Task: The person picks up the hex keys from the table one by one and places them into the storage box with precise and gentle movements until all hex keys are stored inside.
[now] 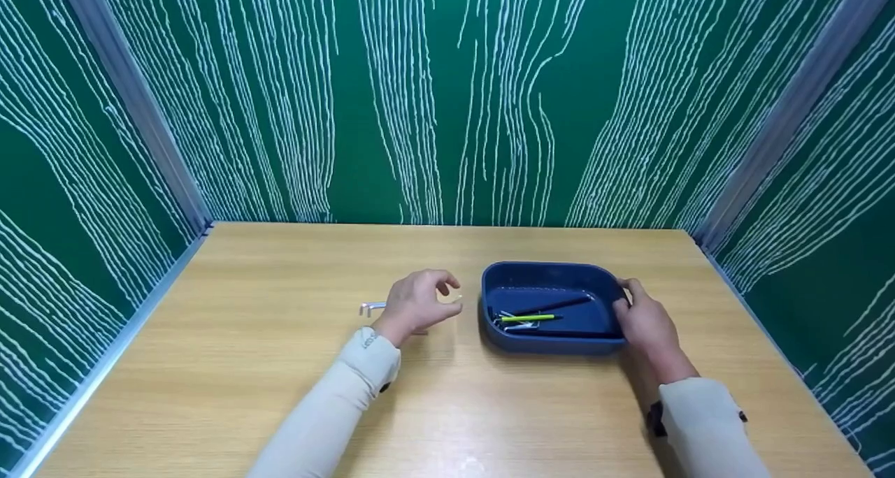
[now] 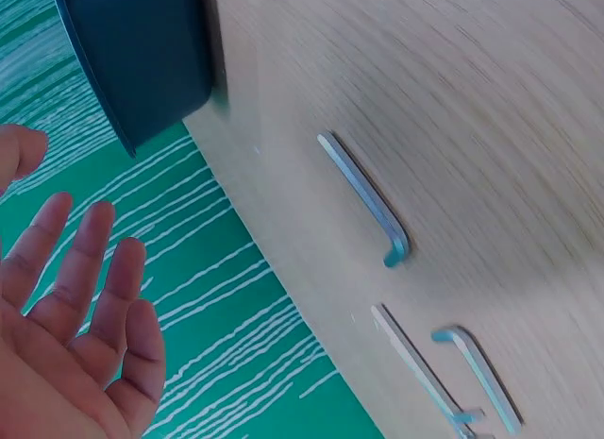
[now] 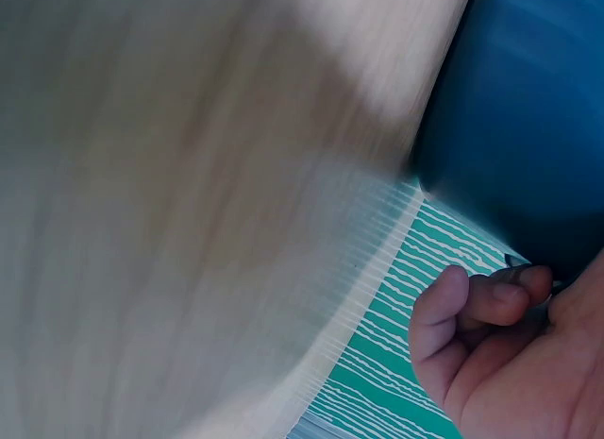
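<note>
My right grip (image 1: 647, 324) steadies the bin (image 1: 552, 344) as my left grip (image 1: 417, 300) hovers, half open and empty, off its 9 o'clock side.
Loose hex keys (image 2: 363, 187) lie on the surface (image 1: 433, 408), at 9 and 6 o'clock from my left grip and partly hidden behind it in the head view; my right grip is curled over the bin's 3 o'clock edge. A yellow pen (image 1: 528, 318) rests inside. For a clean pick-up, I would pinch one long shank mid-length, lift it clear of its neighbours and brace the bin firmly.
</note>
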The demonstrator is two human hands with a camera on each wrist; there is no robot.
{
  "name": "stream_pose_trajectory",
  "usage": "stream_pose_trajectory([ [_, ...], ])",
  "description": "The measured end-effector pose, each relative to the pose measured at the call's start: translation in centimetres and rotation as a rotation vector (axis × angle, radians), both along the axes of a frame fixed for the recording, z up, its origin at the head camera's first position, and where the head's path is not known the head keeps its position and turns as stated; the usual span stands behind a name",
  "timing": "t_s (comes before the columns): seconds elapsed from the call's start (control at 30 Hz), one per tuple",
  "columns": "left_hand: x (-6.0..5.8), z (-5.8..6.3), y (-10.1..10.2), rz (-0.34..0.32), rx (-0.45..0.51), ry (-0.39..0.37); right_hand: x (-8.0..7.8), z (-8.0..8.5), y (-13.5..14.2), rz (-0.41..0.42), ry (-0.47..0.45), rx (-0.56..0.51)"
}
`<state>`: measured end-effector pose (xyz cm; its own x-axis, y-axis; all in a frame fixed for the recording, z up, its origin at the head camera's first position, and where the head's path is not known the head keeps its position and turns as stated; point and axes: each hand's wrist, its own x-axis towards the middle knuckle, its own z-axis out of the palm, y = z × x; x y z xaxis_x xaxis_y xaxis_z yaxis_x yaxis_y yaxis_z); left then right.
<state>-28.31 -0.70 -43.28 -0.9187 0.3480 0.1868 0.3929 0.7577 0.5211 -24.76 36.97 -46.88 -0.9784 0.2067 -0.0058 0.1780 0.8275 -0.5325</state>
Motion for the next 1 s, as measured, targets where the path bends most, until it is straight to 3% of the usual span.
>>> stream_pose_trajectory([
  [0.2, 0.0, -0.1, -0.8, 0.007, -0.052, 0.031, 0.0, -0.2, -0.1, 0.008, 0.103, 0.079],
  [0.8, -0.3, -1.8, -3.8, 0.029, -0.174, -0.035, 0.1, 0.2, -0.1, -0.001, 0.020, 0.024],
  [1.0, -0.2, -2.7, -4.8, 0.042, -0.164, -0.086, 0.1, 0.1, 0.0, 0.004, 0.040, 0.030],
])
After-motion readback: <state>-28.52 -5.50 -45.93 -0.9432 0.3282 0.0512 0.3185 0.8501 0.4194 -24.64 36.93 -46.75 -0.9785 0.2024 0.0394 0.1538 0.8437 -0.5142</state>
